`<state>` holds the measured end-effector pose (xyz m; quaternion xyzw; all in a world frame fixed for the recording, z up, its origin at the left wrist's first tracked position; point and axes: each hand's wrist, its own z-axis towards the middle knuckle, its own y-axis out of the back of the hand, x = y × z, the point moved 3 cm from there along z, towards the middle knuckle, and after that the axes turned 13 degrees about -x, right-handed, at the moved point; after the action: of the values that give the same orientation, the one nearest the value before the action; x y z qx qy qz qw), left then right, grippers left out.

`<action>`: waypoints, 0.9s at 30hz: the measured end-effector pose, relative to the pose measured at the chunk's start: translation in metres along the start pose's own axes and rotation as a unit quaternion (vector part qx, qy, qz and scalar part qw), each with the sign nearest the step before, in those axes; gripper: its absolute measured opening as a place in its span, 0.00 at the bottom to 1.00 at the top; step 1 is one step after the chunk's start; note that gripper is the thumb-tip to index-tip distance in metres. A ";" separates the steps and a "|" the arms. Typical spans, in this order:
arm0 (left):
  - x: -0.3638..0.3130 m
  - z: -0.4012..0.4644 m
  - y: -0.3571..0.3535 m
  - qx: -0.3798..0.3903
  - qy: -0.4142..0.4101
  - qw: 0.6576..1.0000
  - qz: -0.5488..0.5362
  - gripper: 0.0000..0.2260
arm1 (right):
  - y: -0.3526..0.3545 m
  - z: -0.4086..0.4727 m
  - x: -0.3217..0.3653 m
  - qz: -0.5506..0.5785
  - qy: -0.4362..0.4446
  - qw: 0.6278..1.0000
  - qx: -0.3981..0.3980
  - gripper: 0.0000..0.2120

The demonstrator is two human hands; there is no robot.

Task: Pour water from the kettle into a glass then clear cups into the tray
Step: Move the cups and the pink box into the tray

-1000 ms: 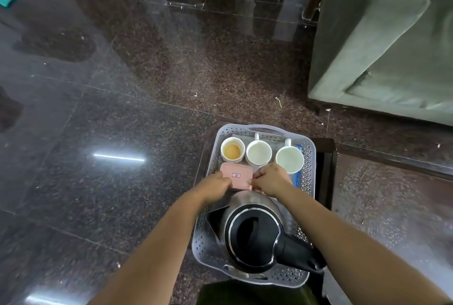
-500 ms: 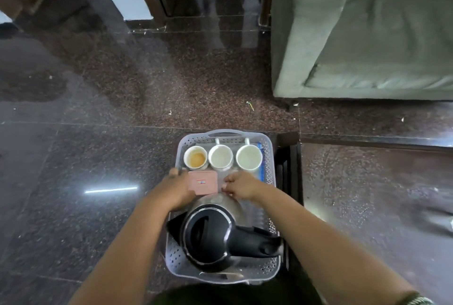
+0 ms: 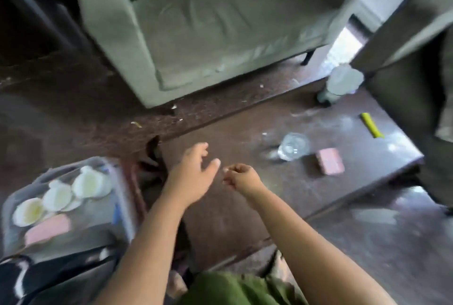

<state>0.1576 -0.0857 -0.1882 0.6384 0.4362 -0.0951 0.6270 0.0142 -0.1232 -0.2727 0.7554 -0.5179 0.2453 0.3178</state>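
The grey perforated tray [image 3: 122, 196] sits at the lower left and holds three white cups [image 3: 58, 195] in a row, a pink box [image 3: 47, 228] and the black-lidded kettle [image 3: 49, 277] at the frame's bottom corner. A clear glass [image 3: 293, 146] stands on the dark low table [image 3: 245, 206] to the right, next to a second pink box [image 3: 329, 163]. My left hand [image 3: 193, 174] hovers over the table with fingers spread and empty. My right hand [image 3: 241, 178] is beside it, fingers curled in a loose fist, holding nothing that I can see. The frame is motion-blurred.
A green-grey sofa [image 3: 208, 22] stands beyond the table, and another upholstered seat [image 3: 411, 59] at the right. A plastic bottle [image 3: 340, 82] and a yellow-green stick [image 3: 371, 125] lie on the table's far right. Dark polished floor surrounds the table.
Both hands have left the pink box in the tray and moved right, over the table. The view has swung right, bringing the glass and table into sight.
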 end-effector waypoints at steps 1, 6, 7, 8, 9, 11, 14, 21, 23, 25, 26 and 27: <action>-0.021 -0.005 -0.033 0.025 -0.005 1.000 -0.002 0.23 | 0.032 0.006 -0.007 0.007 -0.005 1.000 -0.027 0.06; -0.118 -0.020 -0.180 0.070 -0.014 0.996 -0.052 0.07 | 0.196 0.044 -0.045 0.008 -0.019 0.979 -0.201 0.06; -0.134 -0.019 -0.204 0.069 -0.014 0.996 -0.052 0.06 | 0.223 0.055 -0.057 0.009 -0.031 0.972 -0.231 0.06; -0.148 -0.018 -0.229 0.070 -0.013 0.996 -0.055 0.07 | 0.247 0.064 -0.066 0.009 -0.045 0.965 -0.257 0.07; -0.158 -0.013 -0.254 0.081 -0.017 0.995 -0.052 0.11 | 0.265 0.074 -0.075 0.008 -0.062 0.958 -0.280 0.07; -0.175 -0.003 -0.305 0.153 -0.052 0.987 0.001 0.23 | 0.290 0.090 -0.088 0.004 -0.090 0.950 -0.299 0.12; -0.188 0.013 -0.359 0.254 -0.080 0.959 0.100 0.37 | 0.303 0.113 -0.107 -0.006 -0.120 0.946 -0.300 0.26; -0.177 0.053 -0.396 0.227 -0.020 0.963 0.147 0.23 | 0.293 0.142 -0.131 0.082 -0.179 0.944 -0.265 0.21; -0.175 0.053 -0.393 0.219 -0.011 0.964 0.154 0.21 | 0.292 0.145 -0.128 0.105 -0.172 0.938 -0.283 0.18; -0.179 0.053 -0.386 0.196 0.002 0.972 0.128 0.19 | 0.294 0.143 -0.117 0.128 -0.153 0.927 -0.317 0.19; -0.184 0.052 -0.381 0.186 0.004 0.976 0.109 0.18 | 0.299 0.138 -0.108 0.125 -0.132 0.922 -0.341 0.20; -0.189 0.050 -0.374 0.176 0.003 0.980 0.088 0.18 | 0.304 0.131 -0.099 0.116 -0.106 0.917 -0.367 0.19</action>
<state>-0.1880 -0.2752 -0.3403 0.7748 0.3563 -0.1130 0.5098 -0.2999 -0.2371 -0.3624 0.5423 -0.6860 -0.0087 0.4851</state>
